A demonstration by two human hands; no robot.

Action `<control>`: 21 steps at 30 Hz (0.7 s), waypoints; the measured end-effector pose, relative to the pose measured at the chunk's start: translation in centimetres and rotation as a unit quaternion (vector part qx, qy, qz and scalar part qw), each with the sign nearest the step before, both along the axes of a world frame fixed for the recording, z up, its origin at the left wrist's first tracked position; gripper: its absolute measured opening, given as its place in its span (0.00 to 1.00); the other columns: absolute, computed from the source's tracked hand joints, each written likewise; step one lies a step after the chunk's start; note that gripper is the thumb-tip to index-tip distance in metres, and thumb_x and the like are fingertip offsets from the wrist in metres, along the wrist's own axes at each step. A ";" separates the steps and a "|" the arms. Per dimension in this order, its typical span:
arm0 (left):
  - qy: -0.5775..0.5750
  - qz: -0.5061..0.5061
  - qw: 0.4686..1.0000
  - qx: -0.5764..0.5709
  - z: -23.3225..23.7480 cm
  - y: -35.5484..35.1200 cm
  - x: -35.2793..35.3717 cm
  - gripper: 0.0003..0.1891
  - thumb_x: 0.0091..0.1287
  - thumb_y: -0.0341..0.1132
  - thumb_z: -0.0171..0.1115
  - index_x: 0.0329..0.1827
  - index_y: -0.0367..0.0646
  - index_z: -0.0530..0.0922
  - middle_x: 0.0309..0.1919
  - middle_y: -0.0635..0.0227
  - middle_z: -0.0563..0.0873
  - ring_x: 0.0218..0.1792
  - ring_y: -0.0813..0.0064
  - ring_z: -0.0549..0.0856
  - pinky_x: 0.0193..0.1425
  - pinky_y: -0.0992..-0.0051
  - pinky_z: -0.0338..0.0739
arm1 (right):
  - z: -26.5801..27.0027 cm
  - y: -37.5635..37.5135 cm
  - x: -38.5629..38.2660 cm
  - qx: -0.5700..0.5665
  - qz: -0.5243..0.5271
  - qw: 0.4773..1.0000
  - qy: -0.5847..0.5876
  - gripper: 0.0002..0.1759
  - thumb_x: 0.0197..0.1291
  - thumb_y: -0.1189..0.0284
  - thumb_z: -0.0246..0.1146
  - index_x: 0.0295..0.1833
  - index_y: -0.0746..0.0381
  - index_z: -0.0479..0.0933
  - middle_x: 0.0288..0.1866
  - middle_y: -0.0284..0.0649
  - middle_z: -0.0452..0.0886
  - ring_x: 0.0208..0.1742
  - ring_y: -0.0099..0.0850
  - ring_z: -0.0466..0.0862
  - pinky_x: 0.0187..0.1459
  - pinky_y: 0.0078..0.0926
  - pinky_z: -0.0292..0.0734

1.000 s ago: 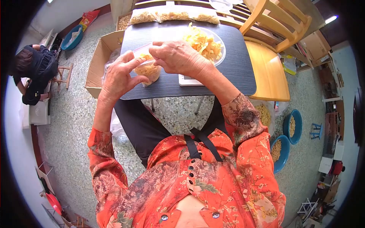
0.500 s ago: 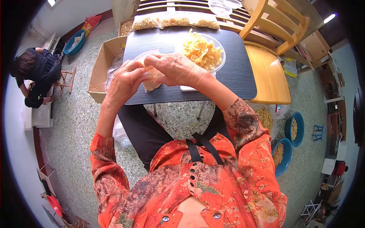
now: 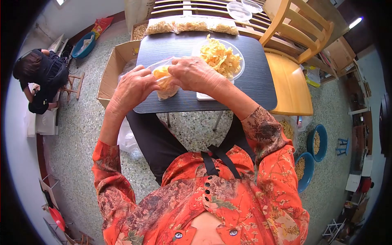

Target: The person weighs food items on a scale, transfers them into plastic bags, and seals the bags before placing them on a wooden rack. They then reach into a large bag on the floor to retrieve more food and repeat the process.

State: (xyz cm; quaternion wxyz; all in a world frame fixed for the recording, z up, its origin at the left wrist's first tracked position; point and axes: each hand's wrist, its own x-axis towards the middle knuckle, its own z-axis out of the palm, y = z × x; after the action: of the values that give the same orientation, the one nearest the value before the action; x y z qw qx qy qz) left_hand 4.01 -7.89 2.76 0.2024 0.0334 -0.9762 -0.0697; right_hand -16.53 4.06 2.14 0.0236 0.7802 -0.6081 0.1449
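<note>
Drawn closer, my left hand (image 3: 132, 87) and right hand (image 3: 194, 74) are pinching a light, crushable clear plastic bag of yellow chips (image 3: 165, 85) by its top.

Bag (image 3: 166, 87): clear plastic, yellow-orange pieces inside. Bowl (image 3: 241, 61): clear, pale yellow chips heaped in it. Base (image 3: 203, 96) under bowl: white. Bench (image 3: 253, 77): near-black, fine lined grain. Blouse (image 3: 253, 196): orange-red floral print, grey-brown branches, dark buttons. Apron straps (image 3: 216, 153): black. Trousers (image 3: 151, 134): black. Floor (image 3: 81, 130): grey-green speckled terrazzo. Cardboard box (image 3: 110, 77): brown. Chair (image 3: 294, 24): light honey wood. Tubs (image 3: 316, 141): blue, tan contents. Person at left (image 3: 45, 77): black top.
</note>
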 end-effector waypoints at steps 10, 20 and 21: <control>0.087 0.033 0.994 0.064 -0.7 -0.5 0.8 0.12 0.62 0.32 0.75 0.43 0.39 0.82 0.36 0.62 0.81 0.35 0.64 0.84 0.37 0.68 0.80 | 0.5 0.1 -0.1 -0.078 -0.001 0.986 -0.147 0.17 0.58 0.71 0.71 0.50 0.60 0.75 0.38 0.47 0.83 0.44 0.49 0.86 0.46 0.43 0.81; 0.036 0.016 0.999 0.032 -1.3 -0.3 0.3 0.31 0.59 0.50 0.73 0.62 0.43 0.81 0.38 0.60 0.79 0.43 0.54 0.81 0.49 0.59 0.78 | -0.9 -0.1 0.4 -0.041 0.011 0.998 -0.047 0.16 0.53 0.69 0.72 0.48 0.60 0.83 0.45 0.45 0.81 0.50 0.45 0.85 0.52 0.43 0.82; 0.031 0.017 0.999 0.006 -1.3 -0.3 0.2 0.30 0.58 0.51 0.73 0.60 0.43 0.82 0.37 0.60 0.78 0.42 0.55 0.81 0.49 0.59 0.77 | -0.6 -0.1 0.5 -0.027 0.003 0.999 -0.034 0.14 0.52 0.68 0.73 0.44 0.61 0.84 0.46 0.45 0.81 0.52 0.44 0.84 0.53 0.42 0.81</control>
State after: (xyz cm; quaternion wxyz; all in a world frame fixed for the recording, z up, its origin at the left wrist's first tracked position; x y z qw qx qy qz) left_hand 4.19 -8.19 1.41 0.2333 0.0486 -0.9684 -0.0734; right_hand -16.05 3.92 1.52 0.0233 0.7759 -0.6018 0.1876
